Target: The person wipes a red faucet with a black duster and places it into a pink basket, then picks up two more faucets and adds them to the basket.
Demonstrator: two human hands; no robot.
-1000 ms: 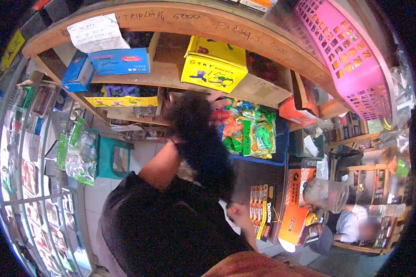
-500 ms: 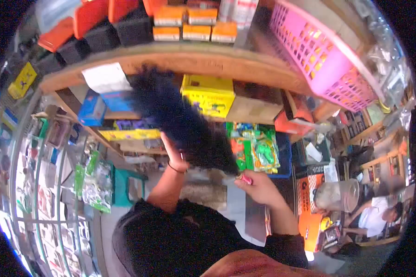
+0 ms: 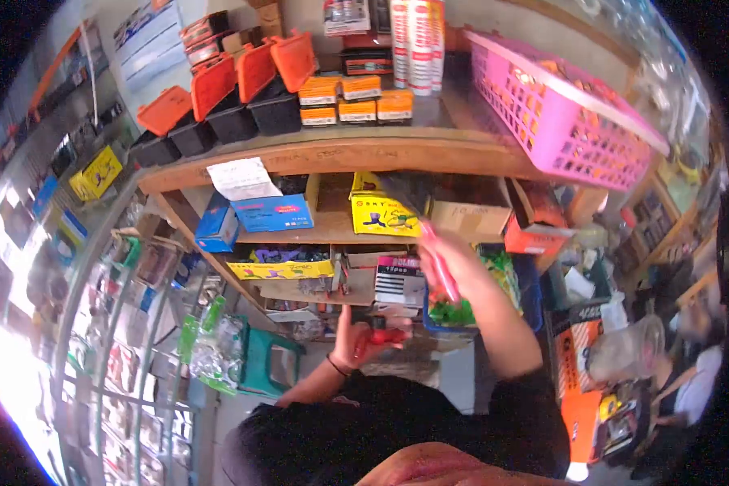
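My right hand (image 3: 460, 263) is closed around the pink handle (image 3: 442, 271) of a feather duster. The duster's dark head (image 3: 403, 193), smeared by motion, points up and left in front of a yellow box (image 3: 373, 217) on the shelf. Lower down, my left hand (image 3: 356, 344) has its thumb raised and its fingers about a small red object (image 3: 389, 335), whose kind I cannot make out. A blue bin (image 3: 454, 326) with green packets stands below my right forearm.
Orange-lidded black bins (image 3: 271, 113), small orange boxes (image 3: 356, 112) and a pink basket (image 3: 543, 113) stand on the upper shelf (image 3: 340, 154). Beneath it are blue boxes (image 3: 271, 212) and a carton (image 3: 470, 219). A green stool (image 3: 263, 356) is at left; a person (image 3: 697, 389) is at far right.
The view has tilted up. The duster head, which was large across the middle and hid part of my left hand, has swung up and away. My left hand now shows lower, with a red object.
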